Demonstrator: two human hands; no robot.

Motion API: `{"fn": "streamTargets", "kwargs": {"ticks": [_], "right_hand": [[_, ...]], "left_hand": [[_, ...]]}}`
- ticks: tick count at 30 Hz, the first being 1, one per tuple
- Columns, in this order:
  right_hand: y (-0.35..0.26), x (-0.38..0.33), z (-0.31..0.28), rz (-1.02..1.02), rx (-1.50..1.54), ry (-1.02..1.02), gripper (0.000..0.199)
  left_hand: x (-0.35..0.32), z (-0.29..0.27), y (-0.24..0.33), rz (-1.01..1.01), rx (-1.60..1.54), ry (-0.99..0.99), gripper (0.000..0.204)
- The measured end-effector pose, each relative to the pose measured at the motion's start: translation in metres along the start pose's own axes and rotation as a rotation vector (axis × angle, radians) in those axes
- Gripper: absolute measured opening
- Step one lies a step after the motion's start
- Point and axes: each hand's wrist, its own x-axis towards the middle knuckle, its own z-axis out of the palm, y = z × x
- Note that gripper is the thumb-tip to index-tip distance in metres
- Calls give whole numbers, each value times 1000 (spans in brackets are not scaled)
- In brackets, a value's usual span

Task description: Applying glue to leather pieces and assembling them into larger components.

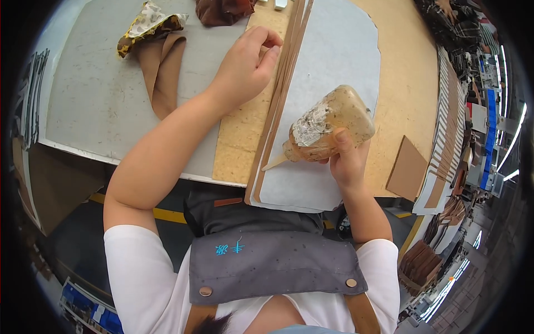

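My right hand (349, 161) is wrapped round a squeeze bottle (325, 119), cloudy, stained and partly covered with a torn white label. The bottle is tilted, and its pale pointed nozzle (273, 162) comes down at the brown left edge of a stack of sheets. The top sheet (317, 61) is pale grey-blue with clipped corners; brown strips (281, 92) show in layers along its left side. My left hand (247, 67) is closed, fingers curled, near the far part of that edge. Whether anything is between its fingertips cannot be seen.
On the grey tabletop (100, 94) at left lie a brown strap (161, 72) and a patterned cloth piece (147, 28). A dark red-brown bundle (222, 11) sits farther back. At right are a brown rectangular panel (409, 167) and striped sheets (445, 145). Another person's dark plaid sleeve (442, 33) appears far right.
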Motion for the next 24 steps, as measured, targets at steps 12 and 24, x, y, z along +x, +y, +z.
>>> {"fn": "streamTargets", "kwargs": {"ticks": [12,24], "right_hand": [[6,-33,6,-186,-52,-49,68],[-2,-17,-1,226,346,-102,63]], "left_hand": [[-2,2,-4,47,28,-1,12],[2,0,-3,58,57,11,12]]}}
